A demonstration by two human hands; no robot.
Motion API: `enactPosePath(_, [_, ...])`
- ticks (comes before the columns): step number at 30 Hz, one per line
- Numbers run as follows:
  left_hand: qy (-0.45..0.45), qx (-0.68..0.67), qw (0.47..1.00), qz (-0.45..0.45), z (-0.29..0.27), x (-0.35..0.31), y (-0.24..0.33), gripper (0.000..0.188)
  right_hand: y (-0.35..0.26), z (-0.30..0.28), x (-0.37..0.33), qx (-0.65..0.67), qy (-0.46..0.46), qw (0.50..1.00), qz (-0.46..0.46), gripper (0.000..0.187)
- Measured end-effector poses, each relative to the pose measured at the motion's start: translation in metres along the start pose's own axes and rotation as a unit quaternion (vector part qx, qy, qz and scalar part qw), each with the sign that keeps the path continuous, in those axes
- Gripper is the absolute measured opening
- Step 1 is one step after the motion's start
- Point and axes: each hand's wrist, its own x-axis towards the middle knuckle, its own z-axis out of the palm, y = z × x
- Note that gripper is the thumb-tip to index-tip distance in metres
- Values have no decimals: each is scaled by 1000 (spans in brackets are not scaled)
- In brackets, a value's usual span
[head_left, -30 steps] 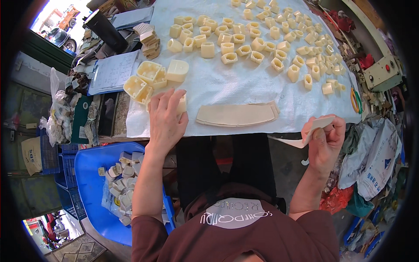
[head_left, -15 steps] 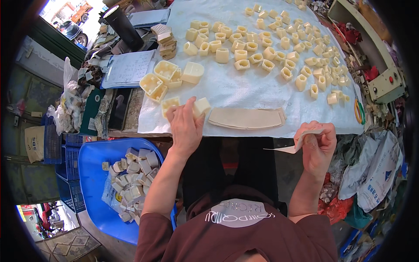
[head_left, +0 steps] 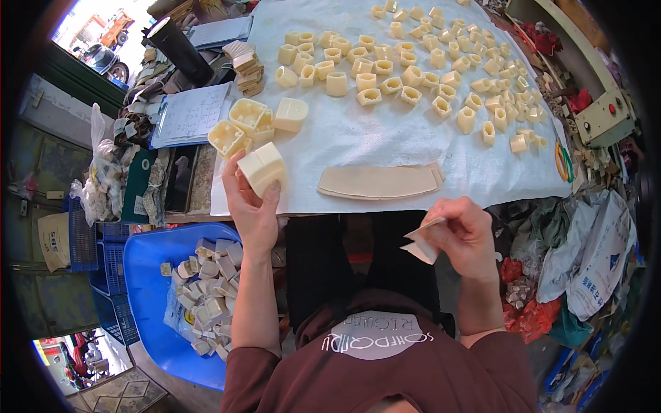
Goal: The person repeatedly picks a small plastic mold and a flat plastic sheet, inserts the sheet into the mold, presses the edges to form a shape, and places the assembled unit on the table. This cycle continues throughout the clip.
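Note:
My left hand (head_left: 250, 204) holds a cream, box-shaped plastic part (head_left: 261, 167) lifted just above the near edge of the white cloth (head_left: 372, 134). My right hand (head_left: 463, 236) is low at the right, below the table's edge, fingers pinched on a small folded pale sheet (head_left: 421, 242). A stack of flat curved beige sheets (head_left: 380, 181) lies on the cloth between the two hands. Three more large cream parts (head_left: 256, 122) sit beyond my left hand.
Several small cream parts (head_left: 413, 65) cover the far cloth. A blue tub (head_left: 148, 265) of cream pieces stands at my lower left. A clipboard (head_left: 187, 115), dark cylinder (head_left: 177, 49) and stacked blocks (head_left: 246, 67) sit at the left. Bags (head_left: 585, 255) and a beige machine (head_left: 606, 113) at the right.
My left hand picked the cream box part off the cloth and lifted it toward me. My right hand with the pale sheet drew inward and slightly lower.

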Motion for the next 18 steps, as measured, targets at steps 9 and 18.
enactPosePath(9, [25, -458, 879, -133, -30, 19, -19, 56, 2, 6, -3, 42, 34, 997, 51, 14])
enactPosePath(18, [-92, -130, 986, -48, -7, -2, 20, 40, -2, 8, 0, 28, 7, 998, 64, 13])
